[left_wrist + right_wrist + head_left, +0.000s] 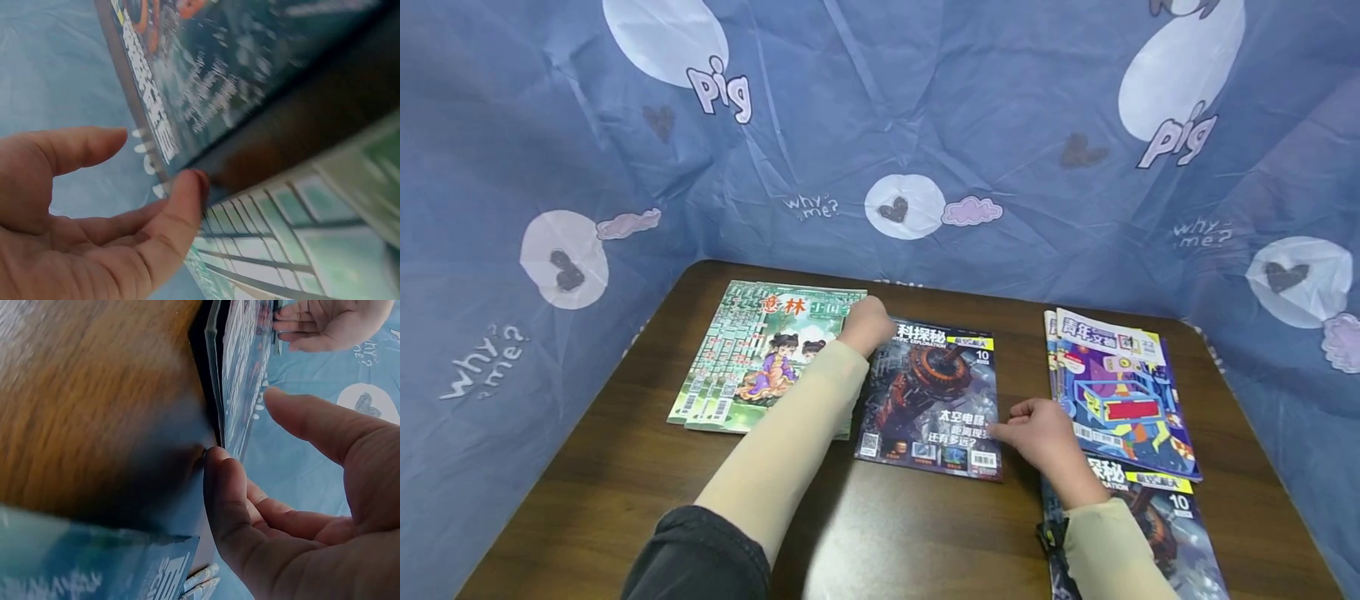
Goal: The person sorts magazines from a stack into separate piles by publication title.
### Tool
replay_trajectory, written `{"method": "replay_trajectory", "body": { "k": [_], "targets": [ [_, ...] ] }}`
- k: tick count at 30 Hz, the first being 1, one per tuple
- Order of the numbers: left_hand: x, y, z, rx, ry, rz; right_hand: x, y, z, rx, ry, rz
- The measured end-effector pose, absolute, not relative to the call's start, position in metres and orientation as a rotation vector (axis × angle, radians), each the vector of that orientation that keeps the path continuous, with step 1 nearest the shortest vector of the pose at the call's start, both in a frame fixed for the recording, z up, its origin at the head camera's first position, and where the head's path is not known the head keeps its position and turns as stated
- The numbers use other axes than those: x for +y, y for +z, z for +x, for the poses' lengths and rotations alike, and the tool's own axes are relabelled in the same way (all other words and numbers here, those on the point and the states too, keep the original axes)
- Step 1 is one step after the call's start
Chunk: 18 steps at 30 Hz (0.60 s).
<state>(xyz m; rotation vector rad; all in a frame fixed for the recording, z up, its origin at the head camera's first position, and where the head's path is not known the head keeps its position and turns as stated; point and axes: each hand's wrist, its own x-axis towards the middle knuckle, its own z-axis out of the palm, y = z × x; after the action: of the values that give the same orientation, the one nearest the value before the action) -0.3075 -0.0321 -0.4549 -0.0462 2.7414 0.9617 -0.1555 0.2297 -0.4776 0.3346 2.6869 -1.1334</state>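
Note:
In the head view a dark science magazine (936, 400) with an orange machine on its cover lies mid-table. My left hand (867, 323) is at its upper left corner, beside the fanned pile of green magazines (775, 358). Fingertips (190, 187) meet the corner in the left wrist view, while the thumb stands apart. At the magazine's right edge is my right hand (1037, 433). The right wrist view shows its bent fingertips (225, 478) against that edge and the thumb raised away from the cover.
Purple magazines (1120, 392) lie stacked at the right. Nearer the front, another dark science magazine (1187, 542) is partly under the right forearm. Brown wood table (587, 500) shows around the piles, and a blue printed cloth (850, 125) hangs behind and at the sides.

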Motion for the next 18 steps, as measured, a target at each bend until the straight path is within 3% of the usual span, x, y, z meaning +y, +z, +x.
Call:
{"method": "replay_trajectory", "body": {
  "k": [18],
  "targets": [
    [-0.0221, -0.462, -0.3128, 2.848, 0.811, -0.042, 0.2213, -0.4779, -0.1602, 2.689, -1.062, 0.336]
  ]
}}
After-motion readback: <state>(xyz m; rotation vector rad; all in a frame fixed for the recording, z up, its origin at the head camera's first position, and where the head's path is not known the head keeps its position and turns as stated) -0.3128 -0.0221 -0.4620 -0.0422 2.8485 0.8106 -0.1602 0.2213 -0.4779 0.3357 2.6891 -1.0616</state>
